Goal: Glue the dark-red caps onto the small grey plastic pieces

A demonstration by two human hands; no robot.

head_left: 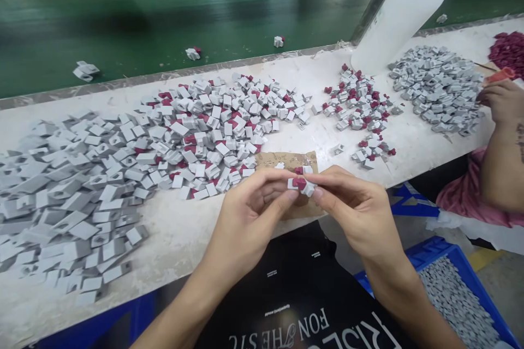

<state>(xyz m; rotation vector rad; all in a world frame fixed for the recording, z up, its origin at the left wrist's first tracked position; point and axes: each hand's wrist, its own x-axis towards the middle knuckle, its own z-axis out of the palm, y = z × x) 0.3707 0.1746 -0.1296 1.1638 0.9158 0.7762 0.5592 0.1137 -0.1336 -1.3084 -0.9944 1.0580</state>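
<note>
Between the fingertips of both my hands is a small grey plastic part with a dark red piece (302,185) on it. My left hand (256,210) pinches its left end with thumb and forefinger. At the other end, my right hand (360,210) is closed on the same part. Just behind the fingertips, another grey and red part lies on a piece of brown printed paper (286,159). Left of my hands spreads a pile of mixed grey and red parts (221,125), which runs into larger plain grey blocks (82,196).
A green conveyor belt (143,22) carries a few scattered parts. At right are a smaller mixed pile (362,101), a grey pile (440,87) and dark red pieces (510,52). A white plastic bottle (409,5) leans nearby. A co-worker's hand (505,101) and a blue crate (507,332) are at right.
</note>
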